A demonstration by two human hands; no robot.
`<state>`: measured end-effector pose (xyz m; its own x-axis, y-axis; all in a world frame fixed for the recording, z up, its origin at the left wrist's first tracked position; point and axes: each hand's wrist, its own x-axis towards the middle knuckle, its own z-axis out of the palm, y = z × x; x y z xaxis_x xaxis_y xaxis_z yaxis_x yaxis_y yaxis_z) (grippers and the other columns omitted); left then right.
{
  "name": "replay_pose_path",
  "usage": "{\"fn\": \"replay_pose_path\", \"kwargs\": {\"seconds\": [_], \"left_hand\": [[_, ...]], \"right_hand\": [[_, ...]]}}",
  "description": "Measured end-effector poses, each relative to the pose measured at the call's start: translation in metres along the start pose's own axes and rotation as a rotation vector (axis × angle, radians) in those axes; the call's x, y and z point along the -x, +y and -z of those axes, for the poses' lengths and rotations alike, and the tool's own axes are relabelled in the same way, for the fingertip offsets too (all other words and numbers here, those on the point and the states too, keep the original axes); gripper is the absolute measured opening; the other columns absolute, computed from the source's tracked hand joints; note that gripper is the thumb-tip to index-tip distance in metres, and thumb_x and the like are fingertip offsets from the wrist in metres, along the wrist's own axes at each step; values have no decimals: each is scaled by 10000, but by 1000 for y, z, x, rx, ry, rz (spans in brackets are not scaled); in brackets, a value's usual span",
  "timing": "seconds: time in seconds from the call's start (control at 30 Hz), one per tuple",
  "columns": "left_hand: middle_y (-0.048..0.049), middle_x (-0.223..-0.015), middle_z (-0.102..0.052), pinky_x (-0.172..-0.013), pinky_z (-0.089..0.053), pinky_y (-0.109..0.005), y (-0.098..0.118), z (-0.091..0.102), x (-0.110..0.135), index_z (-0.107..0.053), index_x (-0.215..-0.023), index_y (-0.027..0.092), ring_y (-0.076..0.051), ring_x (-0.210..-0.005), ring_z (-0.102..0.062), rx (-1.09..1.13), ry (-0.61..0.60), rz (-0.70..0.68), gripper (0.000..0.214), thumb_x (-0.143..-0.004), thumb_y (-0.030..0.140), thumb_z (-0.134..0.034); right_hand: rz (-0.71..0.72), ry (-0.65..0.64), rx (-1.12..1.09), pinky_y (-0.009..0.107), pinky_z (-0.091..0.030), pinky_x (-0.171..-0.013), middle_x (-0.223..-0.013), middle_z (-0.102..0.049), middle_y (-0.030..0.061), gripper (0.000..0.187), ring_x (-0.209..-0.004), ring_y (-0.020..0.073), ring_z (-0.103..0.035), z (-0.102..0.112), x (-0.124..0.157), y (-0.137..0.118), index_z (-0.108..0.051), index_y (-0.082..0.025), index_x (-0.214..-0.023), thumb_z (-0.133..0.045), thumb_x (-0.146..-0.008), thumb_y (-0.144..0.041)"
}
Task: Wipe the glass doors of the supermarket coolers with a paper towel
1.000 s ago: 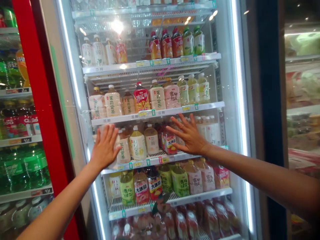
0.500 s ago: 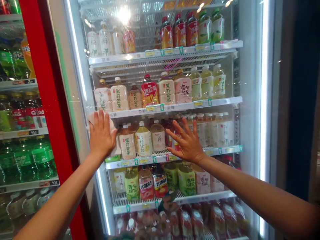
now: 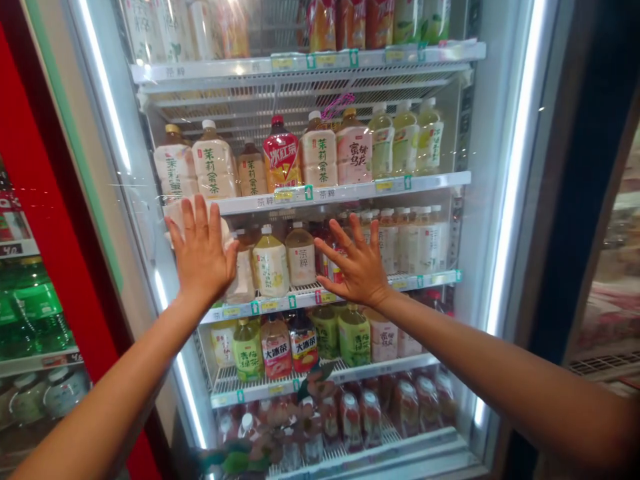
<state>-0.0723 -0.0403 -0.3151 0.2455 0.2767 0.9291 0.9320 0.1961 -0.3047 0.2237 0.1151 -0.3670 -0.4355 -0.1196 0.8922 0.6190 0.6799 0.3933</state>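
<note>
My left hand [image 3: 203,257] lies flat with fingers stretched out against the glass door [image 3: 493,120] of a drinks fridge, in front of the third shelf [image 3: 350,288]. A pale cloth-like patch [image 3: 173,212] shows under its fingertips; I cannot tell what it is. My right hand [image 3: 357,270] is spread flat on the same glass, a little to the right, over a small red carton [image 3: 334,272]. Behind the glass stand several tea bottles, among them a yellow-labelled bottle [image 3: 271,263] between my hands and a red bottle [image 3: 281,160] one shelf up.
A red frame [image 3: 45,220] on the left separates this fridge from another holding green bottles [image 3: 37,313]. A lit strip [image 3: 515,167] runs down the fridge's right side, beside a dark post [image 3: 585,200]. Further shelves of bottles fill the fridge above and below.
The view has shifted down and closer to the fridge. Both hands stay flat on the glass; the left has slid slightly up and left.
</note>
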Motion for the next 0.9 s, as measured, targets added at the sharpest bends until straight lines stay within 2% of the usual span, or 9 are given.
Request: {"fn": "replay_pose_path", "kwargs": {"seconds": [0.03,0.1,0.2,0.3,0.43,0.53,0.67,0.77,0.9], "left_hand": [[-134,-1725,75,-1284,106,-586,12,-3,7,-7,-1645,155,-296,-1587,151,-5,11,-10,819,-1009,470,-417],[-167,-1717,89,-1290,93,-570,44,-5,44,-41,-1634,78,-328,-1590,128,1,-23,-233,815,-1009,445,-413],[-17,-1735,22,-1325,-17,-402,75,-2,101,-69,-1649,193,-209,-1609,11,33,-97,-498,741,-1021,460,-357],[-5,-1734,-18,-1327,-23,-421,72,-2,92,-97,-1649,222,-209,-1610,-18,29,-135,-543,729,-1020,465,-377],[-165,-1720,29,-1290,63,-590,73,-14,48,-115,-1635,96,-351,-1594,77,-22,-105,-297,772,-1011,415,-439],[-197,-1711,21,-1302,25,-564,101,-16,81,-113,-1627,53,-362,-1593,64,4,-120,-360,798,-1002,420,-448],[-5,-1723,-67,-1327,-54,-375,126,-11,136,-139,-1645,212,-187,-1610,-28,56,-137,-646,719,-1009,425,-400],[-15,-1726,-59,-1329,-38,-400,127,-17,96,-144,-1644,212,-203,-1610,-16,31,-155,-670,717,-1012,428,-406],[-200,-1713,-70,-1299,-8,-597,155,-37,25,-155,-1626,69,-369,-1599,-13,-14,-166,-564,786,-999,445,-443]], "right_hand": [[0,1,1,755,-22,-1240,-1737,67,-31,956,-1591,431,-10,0,0,0,-27,-426,-1647,-606,-915,-629],[-5,-4,8,751,-24,-1242,-1740,47,-26,946,-1593,423,-13,0,0,0,-37,-422,-1648,-598,-917,-636],[-10,-7,17,754,-27,-1240,-1744,15,-14,921,-1595,417,-11,0,1,0,-58,-411,-1651,-581,-928,-638],[-7,3,10,757,-27,-1238,-1745,12,-13,906,-1596,416,-4,0,1,1,-73,-407,-1652,-574,-933,-638],[-30,-27,-9,755,-3,-1237,-1748,-18,-23,892,-1595,425,-19,-1,-2,1,-118,-415,-1648,-583,-924,-650],[-46,-43,-32,757,15,-1234,-1748,-48,-22,870,-1596,422,-11,2,-1,-1,-150,-405,-1648,-582,-929,-638],[24,-114,-99,713,-65,-1261,-1746,-89,-6,835,-1605,382,-27,11,25,5,-171,-380,-1649,-571,-950,-603],[112,-197,-119,637,-143,-1285,-1745,-85,-10,855,-1604,340,-118,22,60,34,-113,-396,-1649,-586,-960,-575],[-44,-102,-60,696,-65,-1267,-1742,68,-21,924,-1596,384,-115,41,110,105,-3,-413,-1645,-592,-953,-579]]}}
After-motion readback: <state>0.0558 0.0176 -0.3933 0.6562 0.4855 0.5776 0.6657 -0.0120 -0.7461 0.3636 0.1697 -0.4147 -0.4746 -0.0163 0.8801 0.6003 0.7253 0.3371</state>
